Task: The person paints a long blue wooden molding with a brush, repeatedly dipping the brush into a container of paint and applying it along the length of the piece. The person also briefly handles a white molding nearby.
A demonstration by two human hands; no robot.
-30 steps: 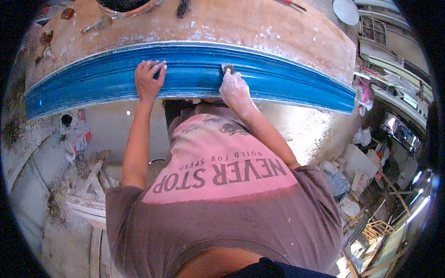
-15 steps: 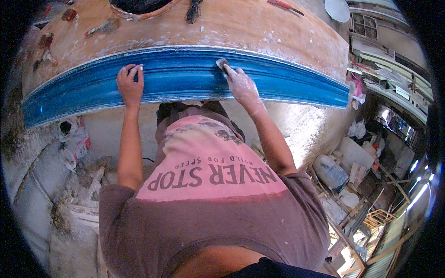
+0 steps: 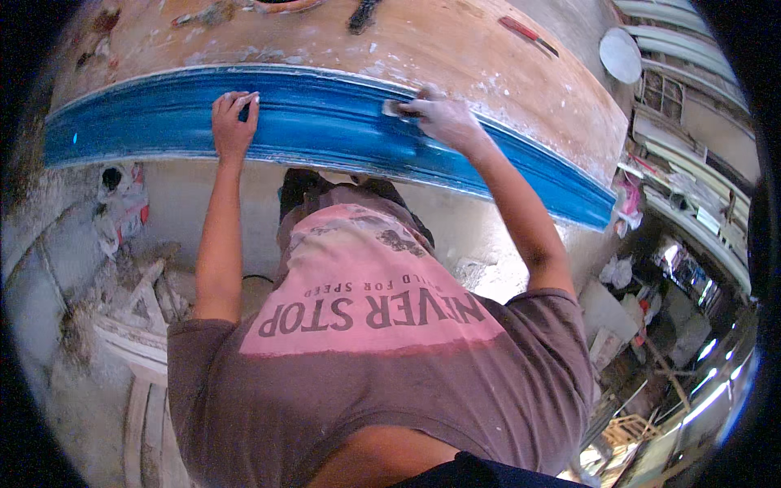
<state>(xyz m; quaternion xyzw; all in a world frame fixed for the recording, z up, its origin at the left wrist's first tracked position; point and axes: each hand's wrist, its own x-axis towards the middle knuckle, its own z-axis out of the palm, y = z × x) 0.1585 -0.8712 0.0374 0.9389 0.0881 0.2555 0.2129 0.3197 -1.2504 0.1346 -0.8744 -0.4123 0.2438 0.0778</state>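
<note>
A long blue moulded strip (image 3: 325, 130), ridged along its length with whitish edges, lies across the near side of the table. My left hand (image 3: 234, 126) rests over it left of the middle, fingers curled toward the thumb. A whitish spot shows at its fingertips; I cannot make out whether something is pinched there. My right hand (image 3: 447, 122), dusted white and slightly blurred, grips a small tool (image 3: 394, 107) with a pale flat end. That end is at the strip's ridged surface, right of the middle; most of the tool is hidden by my fingers.
Behind the strip is a worn wooden tabletop (image 3: 455, 49) with white specks. On it lie a dark brush-like thing (image 3: 363, 16), a red-handled tool (image 3: 525, 34) and a paintbrush (image 3: 203, 15). A pink-and-white bag (image 3: 628, 203) hangs by the right end.
My right hand has turned and shifted slightly right, toward the far edge, with the small tool in it. My left hand stays at its place on the strip. The whole view has tilted.
</note>
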